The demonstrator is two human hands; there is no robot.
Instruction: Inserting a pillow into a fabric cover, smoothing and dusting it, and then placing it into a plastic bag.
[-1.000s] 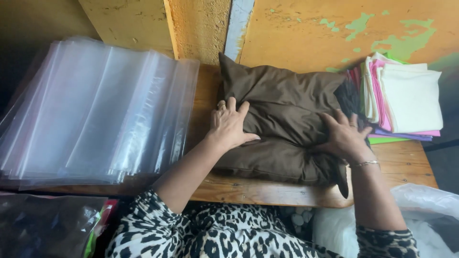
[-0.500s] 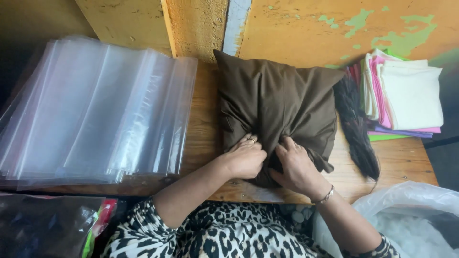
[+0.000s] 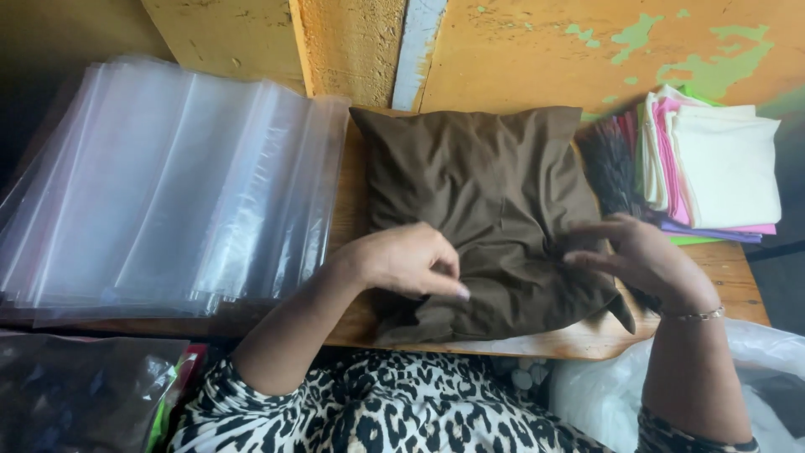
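Left hand (image 3: 402, 260) curled, fingertips pressing near edge of brown square fabric cushion (image 3: 482, 201) flat on wooden table (image 3: 721, 281), right hand (image 3: 641, 256) loosely spread on its right edge; clear plastic bag stack (image 3: 168, 184) left, folded pastel cloth pile (image 3: 713, 168) right

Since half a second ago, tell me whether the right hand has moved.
Yes. The right hand has shifted right, from the brown pillow's near middle to its right edge, closer to the folded cloth stack.
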